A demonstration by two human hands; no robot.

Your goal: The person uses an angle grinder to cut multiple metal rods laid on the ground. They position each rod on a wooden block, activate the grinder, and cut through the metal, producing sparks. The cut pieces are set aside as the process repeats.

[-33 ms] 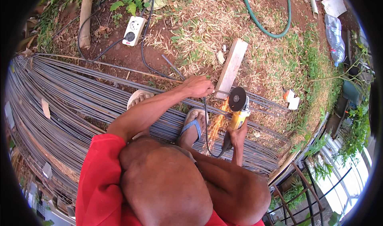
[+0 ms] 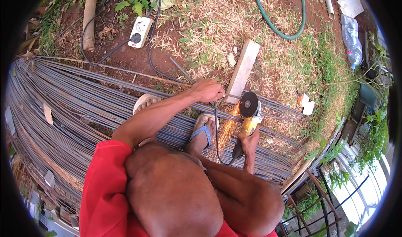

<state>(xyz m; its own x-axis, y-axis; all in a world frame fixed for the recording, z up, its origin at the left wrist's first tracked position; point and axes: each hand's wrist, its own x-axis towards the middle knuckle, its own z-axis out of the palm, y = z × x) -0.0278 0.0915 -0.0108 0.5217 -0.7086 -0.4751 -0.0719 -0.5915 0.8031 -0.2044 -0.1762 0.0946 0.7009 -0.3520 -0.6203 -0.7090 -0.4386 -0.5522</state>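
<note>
My left hand [image 2: 208, 90] is closed around a thin steel rod [image 2: 233, 96], whose short end sticks out past my fingers. My right hand [image 2: 250, 143] grips a yellow and black angle grinder [image 2: 250, 125]. Its dark cutting disc [image 2: 248, 104] meets the rod just right of my left hand. From that contact a stream of orange sparks [image 2: 228, 130] sprays down and to the left, beside my sandalled foot [image 2: 204, 130]. A wooden plank [image 2: 244, 69] lies beyond the rod, its near end close to the disc.
Many long steel bars [image 2: 75, 107] spread under my feet from left to right. A black power cord [image 2: 216, 142] hangs between my arms. Farther off lie a white socket strip [image 2: 140, 32], a green hose [image 2: 272, 25] and a plastic bottle [image 2: 351, 40]. A rusty metal frame [image 2: 320, 191] stands at lower right.
</note>
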